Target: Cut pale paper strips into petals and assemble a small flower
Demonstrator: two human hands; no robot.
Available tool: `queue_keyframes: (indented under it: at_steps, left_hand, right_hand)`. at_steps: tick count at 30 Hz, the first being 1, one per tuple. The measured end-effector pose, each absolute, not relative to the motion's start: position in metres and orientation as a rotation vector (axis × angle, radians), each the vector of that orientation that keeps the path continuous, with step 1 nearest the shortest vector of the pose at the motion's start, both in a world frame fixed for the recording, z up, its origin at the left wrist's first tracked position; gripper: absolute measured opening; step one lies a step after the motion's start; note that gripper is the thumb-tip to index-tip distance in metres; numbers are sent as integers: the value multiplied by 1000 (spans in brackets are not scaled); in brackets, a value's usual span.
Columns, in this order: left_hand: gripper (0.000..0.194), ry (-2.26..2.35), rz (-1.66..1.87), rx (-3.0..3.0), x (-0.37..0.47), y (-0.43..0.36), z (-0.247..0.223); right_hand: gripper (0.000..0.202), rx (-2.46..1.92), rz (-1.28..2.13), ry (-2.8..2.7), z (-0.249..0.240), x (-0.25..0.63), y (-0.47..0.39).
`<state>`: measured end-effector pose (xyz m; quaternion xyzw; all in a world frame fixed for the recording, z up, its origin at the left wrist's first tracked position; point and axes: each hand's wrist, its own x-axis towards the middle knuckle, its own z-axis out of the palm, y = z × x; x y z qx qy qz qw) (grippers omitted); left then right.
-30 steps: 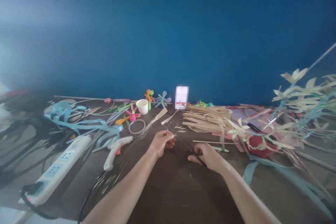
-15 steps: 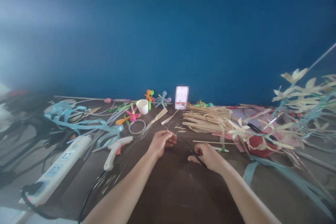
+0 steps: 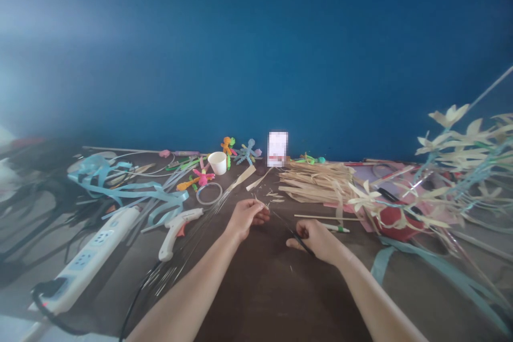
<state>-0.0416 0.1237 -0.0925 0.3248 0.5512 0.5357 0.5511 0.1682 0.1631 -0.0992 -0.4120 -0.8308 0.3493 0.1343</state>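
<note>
My left hand (image 3: 249,218) is near the middle of the table, thumb and forefinger pinched on a small pale strip (image 3: 257,199) whose tip pokes out above the fingers. To its right, my right hand (image 3: 315,238) is closed around a slim tool with a dark handle (image 3: 302,243) and a thin pointed end. That end reaches left to beside the left fingertips; whether it touches the strip I cannot tell, nor whether the tool is scissors. Behind the hands lie small cut pale pieces (image 3: 276,195) and a wider beige strip (image 3: 259,179).
Left stand a white glue gun (image 3: 173,234), a power strip (image 3: 88,259), thin wires (image 3: 212,208), blue ribbon (image 3: 132,191) and a white cup (image 3: 217,163). At right are beige strips (image 3: 316,184), a thin stick (image 3: 326,217), a green-white pen (image 3: 336,228) and pale flowers (image 3: 451,116). A blue wall (image 3: 256,53) rises behind.
The tool in my right hand has shifted very slightly, its tilt a little changed. My left hand keeps its pinch in the same place.
</note>
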Motion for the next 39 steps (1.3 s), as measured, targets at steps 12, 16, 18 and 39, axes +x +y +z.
queue_keyframes:
  at_steps: [12, 16, 18, 39]
  left_hand:
    - [19, 1294, 1292, 787, -43, 124, -95]
    - [19, 1301, 1376, 825, -43, 121, -85]
    - [19, 1231, 1287, 926, -37, 116, -77]
    - [18, 1086, 847, 1262, -36, 110, -10]
  right_hand:
    - [39, -1247, 891, -2390, -98, 168, 164]
    - [39, -1417, 703, -2310, -97, 167, 165]
    - [37, -1432, 673, -2268, -96, 166, 163]
    - [43, -906, 1580, -2125, -69, 138, 152]
